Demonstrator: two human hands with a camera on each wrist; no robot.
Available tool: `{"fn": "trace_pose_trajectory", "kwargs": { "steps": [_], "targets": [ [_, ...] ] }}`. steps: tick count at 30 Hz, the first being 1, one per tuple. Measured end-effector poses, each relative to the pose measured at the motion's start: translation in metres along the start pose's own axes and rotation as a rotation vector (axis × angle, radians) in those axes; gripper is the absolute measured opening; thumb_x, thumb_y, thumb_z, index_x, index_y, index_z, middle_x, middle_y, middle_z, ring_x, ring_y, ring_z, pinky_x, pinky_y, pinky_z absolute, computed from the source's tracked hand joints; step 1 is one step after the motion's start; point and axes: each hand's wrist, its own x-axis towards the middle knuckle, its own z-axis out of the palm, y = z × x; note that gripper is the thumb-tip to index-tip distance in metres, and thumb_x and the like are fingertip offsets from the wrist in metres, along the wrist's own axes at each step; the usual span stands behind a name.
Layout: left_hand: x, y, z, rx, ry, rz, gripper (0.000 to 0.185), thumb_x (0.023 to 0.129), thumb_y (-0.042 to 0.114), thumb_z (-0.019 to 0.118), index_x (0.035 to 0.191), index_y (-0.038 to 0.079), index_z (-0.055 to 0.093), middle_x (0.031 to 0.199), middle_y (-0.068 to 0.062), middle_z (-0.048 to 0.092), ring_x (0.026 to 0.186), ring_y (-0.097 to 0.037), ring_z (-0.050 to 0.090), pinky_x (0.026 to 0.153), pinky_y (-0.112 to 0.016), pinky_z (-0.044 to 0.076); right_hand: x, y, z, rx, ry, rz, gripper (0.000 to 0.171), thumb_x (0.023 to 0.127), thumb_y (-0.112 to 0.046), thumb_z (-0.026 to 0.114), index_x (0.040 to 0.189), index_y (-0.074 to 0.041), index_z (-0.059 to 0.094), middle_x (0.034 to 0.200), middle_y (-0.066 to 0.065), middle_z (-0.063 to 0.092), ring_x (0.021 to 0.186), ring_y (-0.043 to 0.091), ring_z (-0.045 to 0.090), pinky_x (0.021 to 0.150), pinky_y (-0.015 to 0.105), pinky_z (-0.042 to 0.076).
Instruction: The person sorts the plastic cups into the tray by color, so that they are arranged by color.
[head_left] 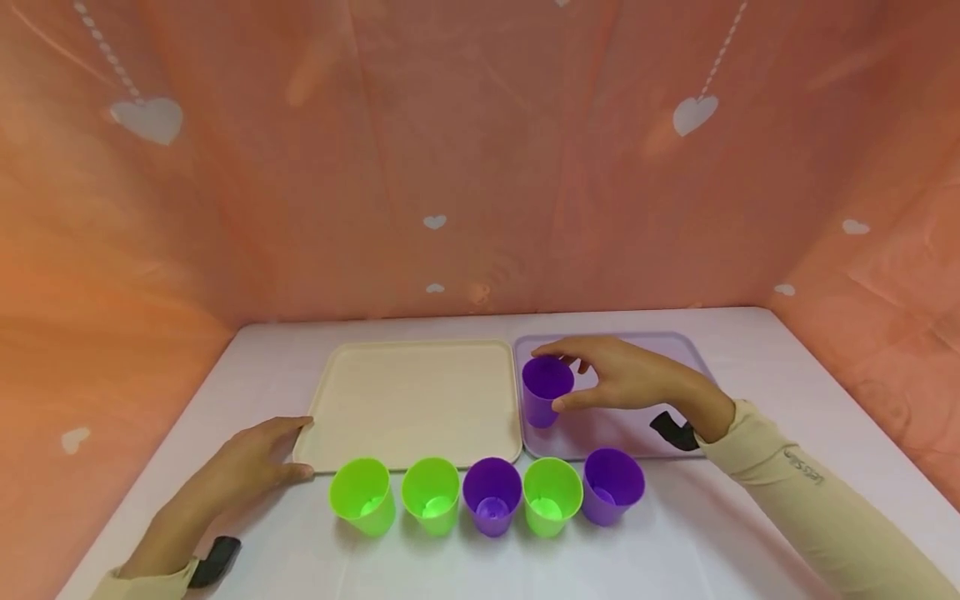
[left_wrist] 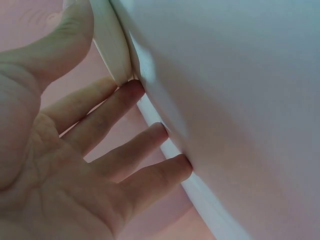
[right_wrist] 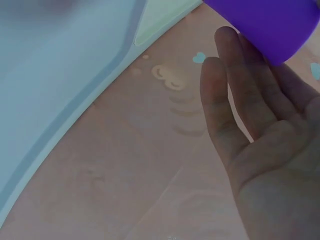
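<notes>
Beige fabric covers the right forearm, and the sleeve (head_left: pixel 825 508) bears small dark lettering (head_left: pixel 802 465) that seems to begin "Lets"; the rest is too small to read surely. The right hand (head_left: pixel 626 375) pinches a purple, tapered plastic cup (head_left: pixel 540 408), thumb on its near side and fingers round its far side. The cup is upright, mouth up, at the left part of a lilac rectangular tray (head_left: pixel 600 432); whether its base touches the tray I cannot tell.

The left hand (head_left: pixel 243 467) has its fingers spread, the tips touching the left rim of a cream rectangular tray (head_left: pixel 412 400), beside the lilac one.

Along the trays' near edges stands a row of five upright plastic cups, their inner floors visible: from the left, a bright green cup (head_left: pixel 363 493), a second green cup (head_left: pixel 431 492), a purple cup in the middle (head_left: pixel 492 493), a third green cup (head_left: pixel 553 493) and a purple cup at the right end (head_left: pixel 613 485). All stand on a white tabletop (head_left: pixel 420 571).
</notes>
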Motion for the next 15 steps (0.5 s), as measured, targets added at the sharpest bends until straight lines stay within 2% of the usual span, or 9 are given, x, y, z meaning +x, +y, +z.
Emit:
{"fn": "trace_pose_trajectory", "kwargs": {
  "steps": [5, 15],
  "targets": [
    [0.002, 0.002, -0.004, 0.020, 0.019, 0.032, 0.079, 0.075, 0.036, 0.084, 0.136, -0.004, 0.054, 0.136, -0.031, 0.056, 0.126, -0.054, 0.050, 0.100, -0.068, 0.043, 0.005, -0.001, 0.000, -0.004, 0.014, -0.016, 0.067, 0.085, -0.046, 0.076, 0.142, -0.018, 0.053, 0.124, -0.006, 0.065, 0.112, 0.014, 0.063, 0.091, 0.043, 0.056],
    [0.003, -0.003, -0.007, 0.035, 0.005, 0.010, 0.081, 0.074, 0.038, 0.084, 0.136, -0.005, 0.054, 0.136, -0.032, 0.055, 0.126, -0.055, 0.049, 0.100, -0.069, 0.042, 0.018, -0.009, 0.003, 0.017, 0.006, -0.041, 0.068, 0.085, -0.046, 0.076, 0.143, -0.019, 0.053, 0.126, -0.005, 0.066, 0.113, 0.015, 0.063, 0.091, 0.043, 0.056]
  ]
}}
